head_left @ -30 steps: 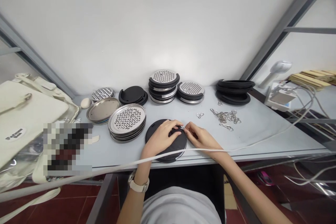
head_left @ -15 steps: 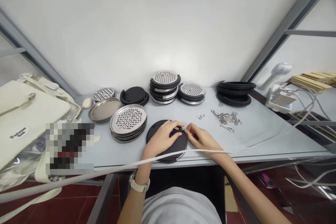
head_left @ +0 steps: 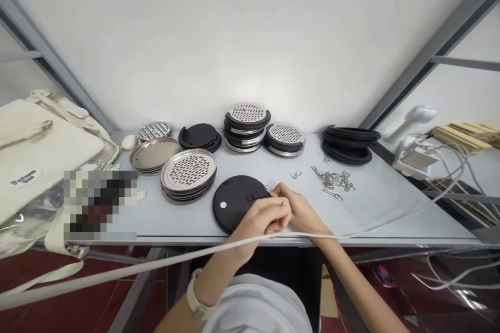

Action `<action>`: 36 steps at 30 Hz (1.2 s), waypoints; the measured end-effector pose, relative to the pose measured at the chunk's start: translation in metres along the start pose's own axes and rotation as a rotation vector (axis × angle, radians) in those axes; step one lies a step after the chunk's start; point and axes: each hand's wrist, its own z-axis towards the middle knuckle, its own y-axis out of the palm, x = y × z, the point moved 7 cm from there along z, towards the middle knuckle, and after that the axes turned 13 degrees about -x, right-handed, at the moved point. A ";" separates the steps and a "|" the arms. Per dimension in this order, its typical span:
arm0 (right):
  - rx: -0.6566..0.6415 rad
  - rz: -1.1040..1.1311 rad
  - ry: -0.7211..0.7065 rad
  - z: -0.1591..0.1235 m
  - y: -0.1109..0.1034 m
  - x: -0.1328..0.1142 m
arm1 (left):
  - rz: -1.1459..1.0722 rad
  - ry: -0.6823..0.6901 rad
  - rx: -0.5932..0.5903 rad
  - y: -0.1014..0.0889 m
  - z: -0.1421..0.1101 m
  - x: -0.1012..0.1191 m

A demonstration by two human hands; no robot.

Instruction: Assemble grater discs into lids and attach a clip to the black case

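A round black disc (head_left: pixel 230 192), with a small white dot and a slotted catch on its face, lies at the table's front edge. My right hand (head_left: pixel 299 210) pinches a small silver wire clip (head_left: pixel 267 189) at the disc's right rim. Beside it, my left hand (head_left: pixel 265 218) is curled closed over the disc's lower right part; whatever its fingers hold is hidden. More wire clips (head_left: pixel 332 179) lie in a loose pile to the right, and a few lie apart from it.
Left of the disc stand stacked perforated metal plates (head_left: pixel 189 171) and plain metal lids (head_left: pixel 154 155). Behind are black discs (head_left: pixel 199 137), stacked grater-topped rounds (head_left: pixel 248 114) and black rings (head_left: pixel 349 151). A white cable (head_left: pixel 187 257) crosses in front. A cream bag (head_left: pixel 47 151) sits at left.
My left hand has moved right and toward me, off the disc's middle, uncovering the catch and white dot. My right hand still holds the wire clip near the rim.
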 end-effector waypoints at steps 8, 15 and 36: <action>0.018 -0.007 0.013 0.001 0.000 0.003 | 0.070 -0.024 -0.059 0.001 -0.006 -0.027; 0.014 -0.067 0.001 -0.001 0.001 0.010 | 1.498 -0.117 0.005 0.006 0.026 0.040; 0.010 -0.096 -0.026 0.001 0.000 -0.002 | 1.891 0.158 -0.238 -0.054 0.032 0.016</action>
